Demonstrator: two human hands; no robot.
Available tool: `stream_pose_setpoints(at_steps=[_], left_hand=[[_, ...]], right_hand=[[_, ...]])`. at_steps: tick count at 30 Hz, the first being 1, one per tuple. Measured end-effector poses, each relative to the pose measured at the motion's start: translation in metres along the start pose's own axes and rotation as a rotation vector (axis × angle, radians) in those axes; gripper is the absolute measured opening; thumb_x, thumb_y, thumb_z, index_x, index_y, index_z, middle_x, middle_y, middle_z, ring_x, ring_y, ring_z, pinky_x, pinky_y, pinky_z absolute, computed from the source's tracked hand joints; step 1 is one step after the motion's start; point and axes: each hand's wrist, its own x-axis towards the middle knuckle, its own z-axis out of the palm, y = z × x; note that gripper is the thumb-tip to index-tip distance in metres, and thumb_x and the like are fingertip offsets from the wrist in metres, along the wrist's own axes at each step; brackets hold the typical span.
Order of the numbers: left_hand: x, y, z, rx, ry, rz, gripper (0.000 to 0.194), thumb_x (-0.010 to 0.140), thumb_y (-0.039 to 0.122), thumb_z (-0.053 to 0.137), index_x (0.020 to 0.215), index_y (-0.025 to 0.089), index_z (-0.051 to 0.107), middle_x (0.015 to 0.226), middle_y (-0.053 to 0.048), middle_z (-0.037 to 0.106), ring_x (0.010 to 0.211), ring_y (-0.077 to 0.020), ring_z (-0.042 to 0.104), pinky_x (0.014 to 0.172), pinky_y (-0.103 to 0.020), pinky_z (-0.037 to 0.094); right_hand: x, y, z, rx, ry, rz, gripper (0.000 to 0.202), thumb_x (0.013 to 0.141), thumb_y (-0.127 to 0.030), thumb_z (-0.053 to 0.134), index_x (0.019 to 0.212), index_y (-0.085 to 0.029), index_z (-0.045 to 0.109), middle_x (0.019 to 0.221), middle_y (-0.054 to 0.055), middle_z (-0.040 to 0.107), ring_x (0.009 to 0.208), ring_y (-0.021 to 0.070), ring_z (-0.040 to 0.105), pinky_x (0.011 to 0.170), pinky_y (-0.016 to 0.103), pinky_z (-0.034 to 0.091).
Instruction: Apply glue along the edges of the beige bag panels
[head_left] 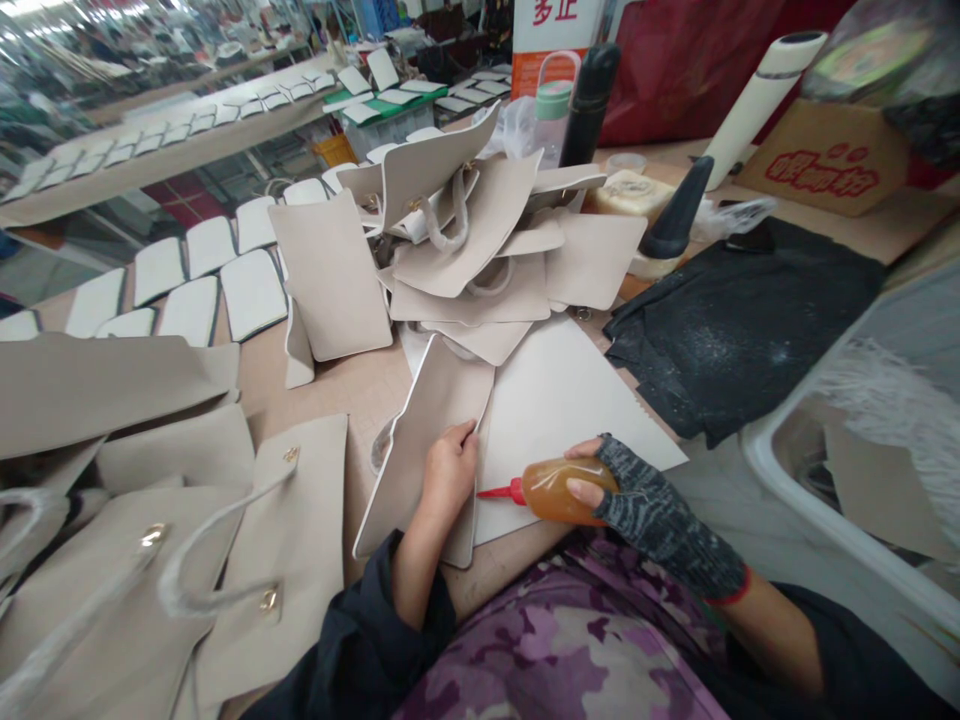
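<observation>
My left hand (448, 468) is closed on the right edge of a beige bag panel (409, 480), which is folded over and tilted. A wrapped handle shows at that panel's left side. In my right hand (637, 500), which wears a grey fingerless knit glove, lies a squeeze bottle (555, 488) of amber liquid. Its red nozzle points left, close beside the panel's edge. Beneath the bottle a white sheet (555, 420) lies flat on the table. My right fingers wrap round the bottle's body.
Beyond my hands rises a pile of beige bag panels (465, 240). More panels with wrapped handles (277, 550) lie at left. White padded pieces (251, 290) line the back. Black cloth (742, 320) lies at right, above a white plastic bin (772, 440). Bottles (589, 105) stand behind.
</observation>
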Motion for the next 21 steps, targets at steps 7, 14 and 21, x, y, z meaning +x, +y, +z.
stream_pose_setpoints(at_steps=[7,14,21], left_hand=[[-0.001,0.001,0.0,-0.022,-0.008,-0.019,0.032,0.086,0.018,0.048,0.112,0.014,0.065,0.115,-0.008,0.067,0.108,-0.0204,0.061,0.097,-0.031,0.045],[-0.003,0.0,0.0,0.04,-0.012,0.01,0.032,0.087,0.02,0.047,0.113,0.013,0.064,0.114,-0.01,0.067,0.107,-0.0211,0.061,0.096,-0.03,0.045],[-0.012,0.006,0.0,0.289,-0.051,0.084,0.031,0.092,0.019,0.04,0.116,0.017,0.06,0.103,-0.007,0.063,0.091,-0.016,0.06,0.081,-0.025,0.047]], right_hand=[[-0.011,-0.009,0.006,0.065,-0.014,0.039,0.024,0.081,-0.041,0.056,0.1,-0.025,0.055,0.095,0.005,0.064,0.089,0.0255,0.062,0.08,0.041,0.052],[-0.007,-0.006,-0.002,0.142,-0.09,0.091,0.026,0.077,-0.039,0.06,0.098,-0.024,0.06,0.093,0.005,0.066,0.086,0.0253,0.063,0.077,0.038,0.053],[0.022,0.015,-0.035,0.704,0.12,0.365,0.03,0.063,-0.035,0.072,0.089,-0.022,0.065,0.079,0.001,0.066,0.068,0.0175,0.062,0.06,0.028,0.053]])
